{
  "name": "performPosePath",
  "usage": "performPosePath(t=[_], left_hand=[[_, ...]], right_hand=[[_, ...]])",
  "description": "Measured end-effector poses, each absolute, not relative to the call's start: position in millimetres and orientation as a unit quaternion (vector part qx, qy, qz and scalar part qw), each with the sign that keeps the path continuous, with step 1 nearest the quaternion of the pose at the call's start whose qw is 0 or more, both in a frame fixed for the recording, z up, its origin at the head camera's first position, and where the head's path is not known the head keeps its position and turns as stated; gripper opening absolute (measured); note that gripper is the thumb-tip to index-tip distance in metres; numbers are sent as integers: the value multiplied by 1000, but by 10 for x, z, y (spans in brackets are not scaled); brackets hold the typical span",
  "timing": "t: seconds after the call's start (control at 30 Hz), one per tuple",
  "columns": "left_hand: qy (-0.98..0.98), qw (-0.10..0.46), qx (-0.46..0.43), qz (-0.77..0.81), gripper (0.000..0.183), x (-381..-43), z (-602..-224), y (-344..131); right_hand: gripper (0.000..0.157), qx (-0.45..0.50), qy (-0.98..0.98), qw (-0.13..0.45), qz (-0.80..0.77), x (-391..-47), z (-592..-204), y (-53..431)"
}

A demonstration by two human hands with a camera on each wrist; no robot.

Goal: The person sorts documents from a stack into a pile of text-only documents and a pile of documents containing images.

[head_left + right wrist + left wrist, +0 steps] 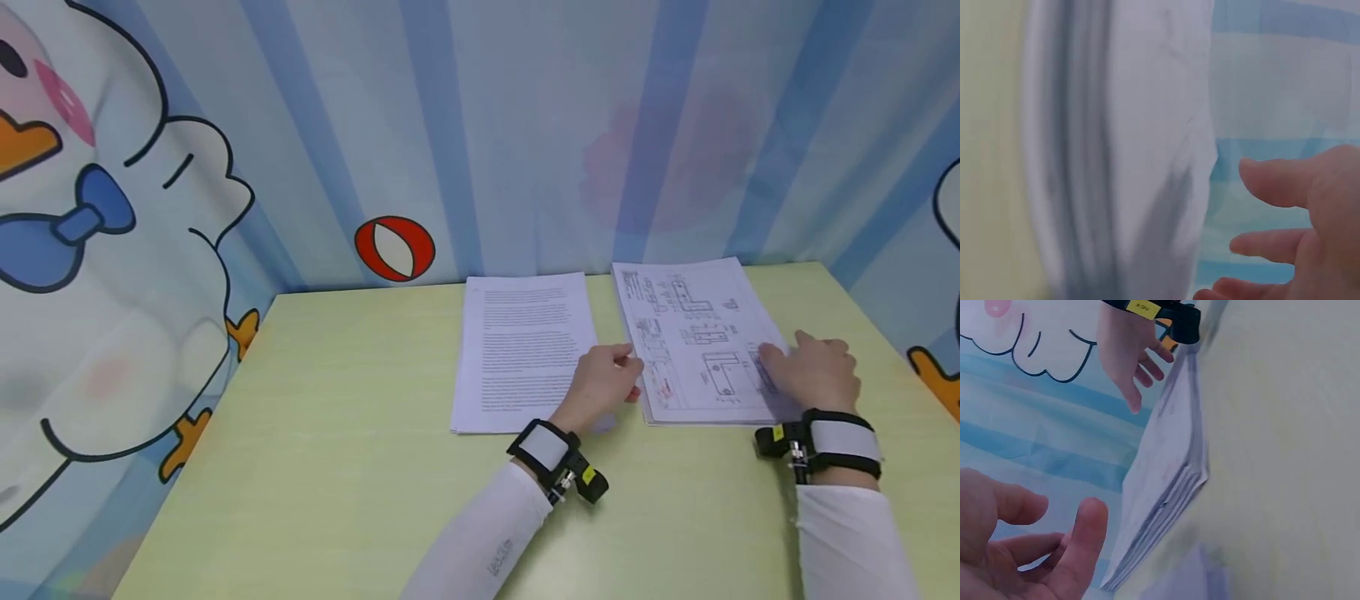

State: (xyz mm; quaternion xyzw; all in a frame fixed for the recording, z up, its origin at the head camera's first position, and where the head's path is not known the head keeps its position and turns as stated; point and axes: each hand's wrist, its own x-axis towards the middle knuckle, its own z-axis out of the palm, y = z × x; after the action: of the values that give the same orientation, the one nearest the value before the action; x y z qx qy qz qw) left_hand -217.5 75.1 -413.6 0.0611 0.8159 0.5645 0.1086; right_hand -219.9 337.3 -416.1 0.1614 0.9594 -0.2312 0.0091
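Note:
A stack of technical drawings (701, 333) lies at the right of the table, its layered edges visible in the left wrist view. Beside it, to the left, sits a stack of printed text pages (525, 350). My left hand (603, 375) is over the right side of the text pages, fingertips close to the drawings' left edge. In the left wrist view its thumb and fingers are apart, with nothing between them. At the drawings' right edge is my right hand (813, 371), its thumb overlapping the top sheet in the head view. Relaxed, separated fingers (1272, 245) show in the right wrist view.
Both stacks rest on a pale yellow-green table (337, 467), near its back edge. Behind it hangs a blue striped curtain (517, 150) printed with cartoon figures and a red ball. Each wrist wears a strapped camera (588, 479).

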Motion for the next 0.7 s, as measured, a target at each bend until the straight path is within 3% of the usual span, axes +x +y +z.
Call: performPosePath(t=[0.23, 0.33, 0.43, 0.7], left_hand=[[803, 15, 108, 585, 24, -2189, -3828, 361], [815, -35, 124, 565, 22, -2199, -3755, 131], [827, -71, 130, 542, 22, -2207, -3725, -129], [900, -151, 143, 384, 24, -2173, -3781, -834]], right_hand=[[87, 77, 955, -94, -270, -2719, -4694, 3477], [82, 44, 951, -130, -276, -2822, -4741, 3341], [77, 19, 952, -146, -269, -2767, -4636, 3144], [58, -45, 949, -131, -285, -2235, -3939, 2457]])
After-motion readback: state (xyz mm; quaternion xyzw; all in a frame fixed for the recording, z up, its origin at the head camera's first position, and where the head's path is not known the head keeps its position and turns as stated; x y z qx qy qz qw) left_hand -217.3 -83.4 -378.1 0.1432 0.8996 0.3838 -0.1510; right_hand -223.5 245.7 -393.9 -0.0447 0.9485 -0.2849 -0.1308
